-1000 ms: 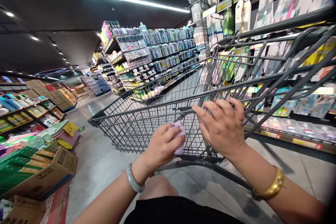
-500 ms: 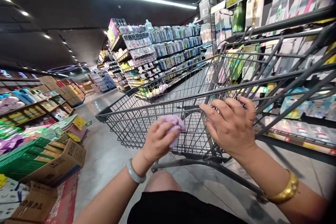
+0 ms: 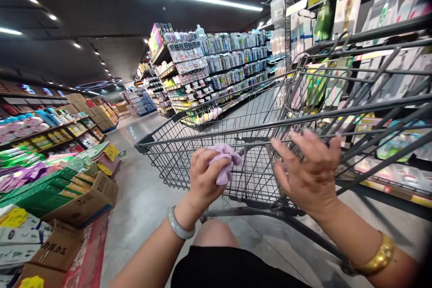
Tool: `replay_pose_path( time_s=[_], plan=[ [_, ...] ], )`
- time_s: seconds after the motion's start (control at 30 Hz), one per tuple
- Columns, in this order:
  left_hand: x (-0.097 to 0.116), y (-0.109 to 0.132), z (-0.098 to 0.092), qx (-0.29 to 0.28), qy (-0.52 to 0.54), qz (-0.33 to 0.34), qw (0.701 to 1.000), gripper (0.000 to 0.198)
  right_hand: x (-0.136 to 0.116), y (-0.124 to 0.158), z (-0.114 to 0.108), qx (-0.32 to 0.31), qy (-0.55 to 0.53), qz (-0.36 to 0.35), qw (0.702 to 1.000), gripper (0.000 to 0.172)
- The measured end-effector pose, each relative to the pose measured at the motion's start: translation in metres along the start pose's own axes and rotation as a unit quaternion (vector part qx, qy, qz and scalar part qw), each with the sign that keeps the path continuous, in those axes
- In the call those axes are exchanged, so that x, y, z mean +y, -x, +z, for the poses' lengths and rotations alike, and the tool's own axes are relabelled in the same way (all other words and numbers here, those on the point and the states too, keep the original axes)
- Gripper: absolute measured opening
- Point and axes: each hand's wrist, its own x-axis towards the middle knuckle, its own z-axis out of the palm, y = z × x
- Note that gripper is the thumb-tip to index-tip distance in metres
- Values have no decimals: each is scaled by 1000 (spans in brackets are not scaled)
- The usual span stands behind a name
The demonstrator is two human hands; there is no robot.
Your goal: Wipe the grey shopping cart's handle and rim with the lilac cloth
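Observation:
A crumpled light purple cloth (image 3: 225, 168) is bunched in my left hand (image 3: 204, 179), whose fingers are wrapped round it. That hand is in front of the near side of a dark grey wire shopping cart (image 3: 189, 138). Whether the cloth touches the wires I cannot tell. My right hand (image 3: 308, 175) hovers before the cart's side, toward its handle end, with fingers spread and nothing in them. Its fingertips are a little blurred. A pale bangle (image 3: 180, 225) circles my left wrist, and a gold bracelet (image 3: 378, 256) my right.
A shelf rack with hanging packets (image 3: 347, 13) rises close behind the cart on the right. Cardboard boxes of goods (image 3: 101, 200) line the left side. Another stocked shelf (image 3: 232, 60) stands beyond the cart. Grey floor (image 3: 138, 189) runs between.
The view has shifted slightly, so the surroundings sit further right. My right hand's fingers have spread and straightened a bit. My left hand still grips the cloth, which is turned somewhat differently.

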Motion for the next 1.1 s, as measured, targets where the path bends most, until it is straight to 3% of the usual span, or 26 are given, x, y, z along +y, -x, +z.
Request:
replay_pose_path(
  time_s=[0.1,0.2,0.27,0.4,0.47,0.63,0.7,0.77,0.83,0.9,0.93,1.1],
  plan=[
    [7,11,8,-22,32,-84,996,19,-18,11,7,-32,-65,-81,994,61],
    [11,25,12,-106,50,-38,992,21,-34,25,19,-111,-121,-131,978,54],
    [7,25,7,-123,69,-28,990,21,-42,34,27,-137,-125,-146,972,51],
    [-6,11,-7,-15,55,-84,995,19,-52,47,39,-141,-122,-160,969,49],
    [-10,10,-7,-1,25,-88,996,21,-55,49,43,-138,-123,-157,970,47],
    [-14,28,-7,-156,19,-61,986,23,-59,46,45,-135,-135,-150,970,41],
    [-19,27,-18,-170,19,-30,985,26,-59,46,45,-135,-140,-149,969,38],
    [-26,18,-31,-104,-11,-9,994,28,-58,48,45,-135,-142,-145,970,33],
    [-34,9,-38,13,-61,-35,997,29,-58,51,45,-137,-141,-140,971,26],
    [-38,7,-36,80,-100,-76,989,30,-58,52,45,-142,-138,-135,971,21],
    [-38,11,-32,76,-108,-87,987,29,-58,53,45,-145,-135,-132,971,20],
    [-26,51,-15,-100,-55,-40,993,18,-60,48,42,-161,-139,-119,970,18]
  ],
)
